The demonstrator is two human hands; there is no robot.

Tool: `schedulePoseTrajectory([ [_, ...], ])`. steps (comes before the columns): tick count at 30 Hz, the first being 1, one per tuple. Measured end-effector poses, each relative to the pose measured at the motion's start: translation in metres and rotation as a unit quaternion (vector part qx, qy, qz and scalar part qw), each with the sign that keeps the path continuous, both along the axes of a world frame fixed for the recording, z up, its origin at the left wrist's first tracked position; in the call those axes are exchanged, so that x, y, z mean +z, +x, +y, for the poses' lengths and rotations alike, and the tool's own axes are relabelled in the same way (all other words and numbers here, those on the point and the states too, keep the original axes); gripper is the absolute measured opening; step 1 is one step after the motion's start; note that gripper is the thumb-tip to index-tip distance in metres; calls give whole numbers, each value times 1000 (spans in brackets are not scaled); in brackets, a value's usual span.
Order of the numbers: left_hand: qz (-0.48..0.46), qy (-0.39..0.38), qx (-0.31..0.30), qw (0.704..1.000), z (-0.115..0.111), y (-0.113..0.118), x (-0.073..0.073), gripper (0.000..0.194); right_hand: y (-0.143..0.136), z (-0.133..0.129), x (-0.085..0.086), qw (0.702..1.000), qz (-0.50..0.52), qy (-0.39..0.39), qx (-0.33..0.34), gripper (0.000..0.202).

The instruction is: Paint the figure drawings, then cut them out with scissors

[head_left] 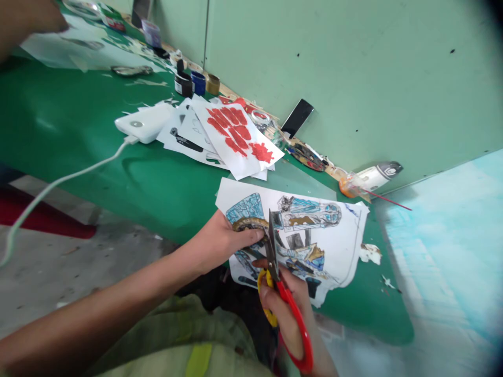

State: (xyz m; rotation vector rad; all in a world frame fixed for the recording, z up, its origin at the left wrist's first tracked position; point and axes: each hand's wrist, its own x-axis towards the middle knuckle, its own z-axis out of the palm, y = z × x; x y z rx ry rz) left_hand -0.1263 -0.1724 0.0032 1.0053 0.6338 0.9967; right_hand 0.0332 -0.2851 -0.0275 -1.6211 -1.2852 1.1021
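Observation:
My left hand pinches the left side of a white sheet of paper, thumb on top. Drawings in blue, black and brown cover the sheet, which is held up over the table's near edge. In my right hand is a pair of scissors with one red and one yellow handle. Their blades point away from me and lie at the sheet just right of my left thumb. Whether the blades have paper between them I cannot tell.
On the green table lie papers with red paint and a white device with a cable. Paint jars, a phone and an orange cup line the wall. Another person's hand is at the upper left.

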Motion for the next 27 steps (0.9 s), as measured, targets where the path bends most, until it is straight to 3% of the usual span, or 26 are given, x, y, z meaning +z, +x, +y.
schedulePoseTrajectory([
  [10,-18,-6,-2,1000,1,1,-1,19,-3,2,-12,999,36,16,-18,33],
  [17,-25,-13,0,1000,1,1,-4,20,-2,2,5,1000,13,1,14,31],
  [27,-28,-33,3,999,1,0,-8,33,-2,1,9,999,28,-24,2,31],
])
